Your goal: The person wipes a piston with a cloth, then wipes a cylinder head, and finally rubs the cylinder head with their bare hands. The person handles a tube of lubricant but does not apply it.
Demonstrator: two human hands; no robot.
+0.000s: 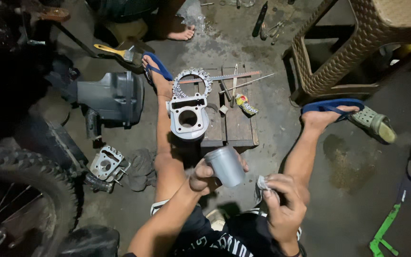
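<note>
My left hand (204,175) grips a grey metal piston (225,165), its closed crown turned toward me. To its right, my right hand (281,197) pinches a small crumpled piece of pale cloth or paper (262,182), a short gap from the piston. Just beyond the hands, an aluminium engine cylinder block (187,115) with a round bore stands on a low wooden board (234,126). My bare legs stretch out either side of the board, feet in blue flip-flops.
A toothed sprocket (193,76), files and a small tube lie on the board. A dark plastic airbox (112,97), a cylinder head (105,165), a rag and a motorcycle tyre (20,190) lie left. A woven plastic stool (357,43) stands right; another person's foot (181,33) shows farther back.
</note>
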